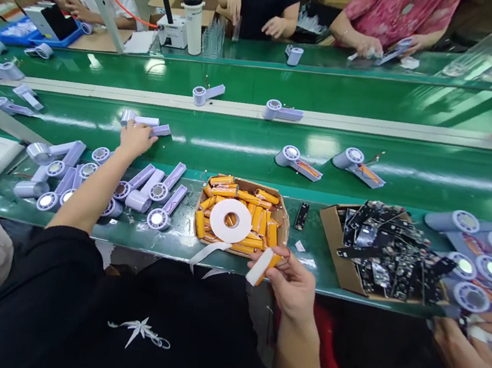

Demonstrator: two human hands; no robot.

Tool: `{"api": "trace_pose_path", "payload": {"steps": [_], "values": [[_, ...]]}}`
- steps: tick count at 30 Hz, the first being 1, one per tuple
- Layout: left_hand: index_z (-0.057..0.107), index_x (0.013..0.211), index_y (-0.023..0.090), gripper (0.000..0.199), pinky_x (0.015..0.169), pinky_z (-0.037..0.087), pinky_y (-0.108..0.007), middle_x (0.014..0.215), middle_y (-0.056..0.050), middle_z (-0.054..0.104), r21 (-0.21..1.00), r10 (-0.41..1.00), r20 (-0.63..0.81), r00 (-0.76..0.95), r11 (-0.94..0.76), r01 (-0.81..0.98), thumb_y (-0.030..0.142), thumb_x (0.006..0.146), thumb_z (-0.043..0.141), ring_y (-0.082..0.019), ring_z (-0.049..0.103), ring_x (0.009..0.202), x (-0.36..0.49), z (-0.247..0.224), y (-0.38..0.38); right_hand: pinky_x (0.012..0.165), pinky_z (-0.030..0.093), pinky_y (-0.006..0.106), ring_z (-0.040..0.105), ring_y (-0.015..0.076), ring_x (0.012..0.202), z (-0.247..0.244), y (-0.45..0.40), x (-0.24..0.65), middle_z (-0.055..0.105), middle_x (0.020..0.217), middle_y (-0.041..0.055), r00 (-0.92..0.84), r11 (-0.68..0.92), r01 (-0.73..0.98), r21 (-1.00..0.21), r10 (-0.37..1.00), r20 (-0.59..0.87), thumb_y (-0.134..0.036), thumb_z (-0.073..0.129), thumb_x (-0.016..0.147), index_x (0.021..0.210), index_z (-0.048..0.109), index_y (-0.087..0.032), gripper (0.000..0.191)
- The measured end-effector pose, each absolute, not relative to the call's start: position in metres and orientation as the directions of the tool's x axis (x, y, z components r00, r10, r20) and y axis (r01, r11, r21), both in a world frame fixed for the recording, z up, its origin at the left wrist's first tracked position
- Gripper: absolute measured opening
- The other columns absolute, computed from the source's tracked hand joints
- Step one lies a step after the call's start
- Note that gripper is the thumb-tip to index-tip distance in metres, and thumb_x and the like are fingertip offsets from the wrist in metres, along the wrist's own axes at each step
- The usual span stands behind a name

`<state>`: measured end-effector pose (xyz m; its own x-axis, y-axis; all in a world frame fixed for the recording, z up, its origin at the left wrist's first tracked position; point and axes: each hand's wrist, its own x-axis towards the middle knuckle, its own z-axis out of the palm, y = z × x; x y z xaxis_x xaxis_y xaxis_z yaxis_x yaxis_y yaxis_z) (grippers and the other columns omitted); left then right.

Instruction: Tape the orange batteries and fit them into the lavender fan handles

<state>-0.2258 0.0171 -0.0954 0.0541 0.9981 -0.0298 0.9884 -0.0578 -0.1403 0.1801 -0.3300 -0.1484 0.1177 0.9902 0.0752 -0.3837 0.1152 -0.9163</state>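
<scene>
One head-worn camera looks forward and down across the workbench.

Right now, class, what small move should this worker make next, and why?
Probably draw the left hand back with a lavender fan part: it reaches out over the green belt, fingers at that part, while the right hand already holds an orange battery close to the body.

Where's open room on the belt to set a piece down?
Bare green belt shows between the purple pieces at your left hand and the next fan rightward. Crowded: the near edge, with clustered fans, battery box and circuit-board box.
</scene>
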Motion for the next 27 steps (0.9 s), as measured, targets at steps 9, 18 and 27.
{"api": "trace_pose_path", "payload": {"steps": [9,18,27], "values": [[0.080,0.132,0.030,0.040,0.113,0.051,-0.049,0.156,-0.012,0.060,-0.161,0.878,-0.150,0.455,-0.476,0.864,0.021,0.099,0.059,-0.041,0.046,0.147,-0.143,-0.112,0.058,0.074,0.074,0.042,0.087,0.0298,0.082,-0.139,-0.291,0.213,0.088,0.095,0.0079,0.266,0.131,-0.194,-0.972,0.961,0.077,-0.046,0.092,0.089,0.129,0.066,-0.027,0.052],[0.086,0.112,0.028,0.026,0.103,0.056,-0.037,0.122,-0.010,0.081,0.010,0.769,-0.260,0.584,-0.602,0.798,0.027,0.088,0.078,-0.031,0.072,0.119,-0.037,-0.130,0.081,0.097,0.068,0.044,0.084,0.0251,0.100,-0.119,-0.088,0.196,0.086,0.110,0.0071,0.046,0.222,0.175,-0.959,0.971,0.234,-0.047,0.076,0.094,0.134,0.057,-0.027,0.048],[0.079,0.123,0.035,0.029,0.102,0.054,-0.030,0.131,-0.002,0.081,0.135,0.810,-0.211,0.547,-0.530,0.837,0.038,0.103,0.058,-0.024,0.074,0.120,-0.033,-0.131,0.093,0.098,0.061,0.033,0.083,0.0232,0.105,-0.141,0.009,0.154,0.086,0.113,0.0076,-0.200,0.221,0.811,-0.541,0.975,0.097,-0.019,0.066,0.100,0.139,0.067,-0.022,0.039]]}}
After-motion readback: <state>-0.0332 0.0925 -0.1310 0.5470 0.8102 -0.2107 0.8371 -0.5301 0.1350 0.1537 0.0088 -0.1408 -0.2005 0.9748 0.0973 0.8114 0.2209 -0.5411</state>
